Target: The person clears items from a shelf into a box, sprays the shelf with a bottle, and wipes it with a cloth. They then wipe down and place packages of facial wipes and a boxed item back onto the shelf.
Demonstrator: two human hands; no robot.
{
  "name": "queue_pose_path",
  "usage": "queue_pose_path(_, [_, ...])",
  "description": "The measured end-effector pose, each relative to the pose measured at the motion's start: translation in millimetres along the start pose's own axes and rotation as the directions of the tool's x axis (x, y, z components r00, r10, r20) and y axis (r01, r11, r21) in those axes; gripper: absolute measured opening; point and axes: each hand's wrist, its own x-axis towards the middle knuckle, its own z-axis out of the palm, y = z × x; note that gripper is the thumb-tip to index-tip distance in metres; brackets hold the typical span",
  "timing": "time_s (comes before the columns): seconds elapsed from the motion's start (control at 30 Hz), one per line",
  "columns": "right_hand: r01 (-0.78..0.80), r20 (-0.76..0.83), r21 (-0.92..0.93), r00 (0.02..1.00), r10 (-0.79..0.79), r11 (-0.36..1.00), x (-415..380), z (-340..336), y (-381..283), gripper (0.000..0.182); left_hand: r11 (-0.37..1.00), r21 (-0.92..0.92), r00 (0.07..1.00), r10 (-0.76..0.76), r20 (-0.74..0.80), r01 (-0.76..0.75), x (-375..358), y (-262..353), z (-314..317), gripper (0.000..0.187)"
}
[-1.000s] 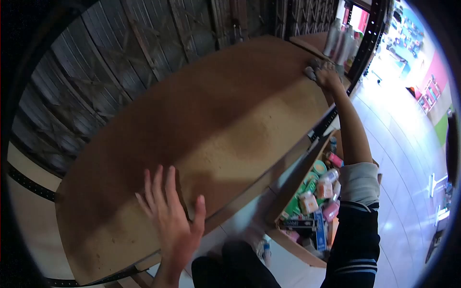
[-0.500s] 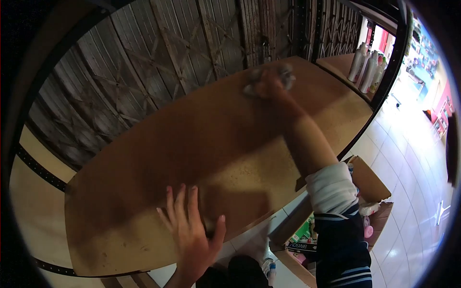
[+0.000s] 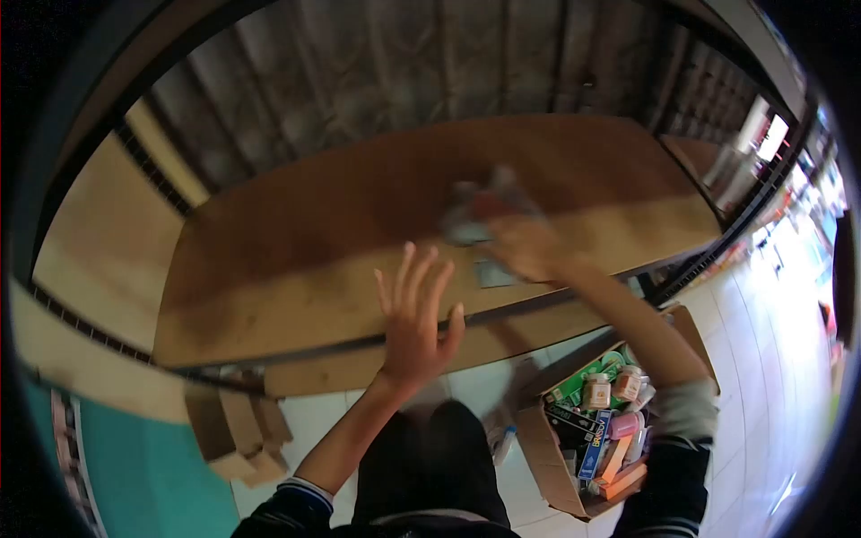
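A brown wooden shelf board (image 3: 296,242) spans the middle of the view. Over its right half, my right hand (image 3: 516,242) is closed on a crumpled grey cloth (image 3: 471,215), both smeared by motion. A small pale patch (image 3: 496,273) shows on the board just below that hand. My left hand (image 3: 417,314) is at the board's front edge with its fingers spread and nothing in them.
An open cardboard box (image 3: 552,466) of jars and small cartons stands on the floor at the lower right. Another cardboard box (image 3: 238,430) is at the lower left. Bottles (image 3: 728,175) stand beyond the board's right end, and a metal shutter (image 3: 404,67) rises behind.
My right hand has come back from the board's far right toward its front with the cloth. The view has shifted, showing more floor, both boxes and my legs. My left hand stays spread.
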Motion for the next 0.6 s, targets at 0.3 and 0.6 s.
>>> queue_pose_path(0.3, [-0.153, -0.028, 0.118, 0.987, 0.157, 0.981, -59.1, -23.9, -14.8, 0.059, 0.552, 0.425, 0.515, -0.831, 0.209, 0.718, -382.8, -123.2, -55.3, 0.073])
queue_pose_path(0.6, [0.14, 0.044, 0.194, 0.988, -0.151, 0.971, 66.1, -11.1, -160.3, 0.065, -0.775, 0.223, -0.804, -0.589, 0.084, 0.591, -586.7, -188.9, -1.0, 0.122])
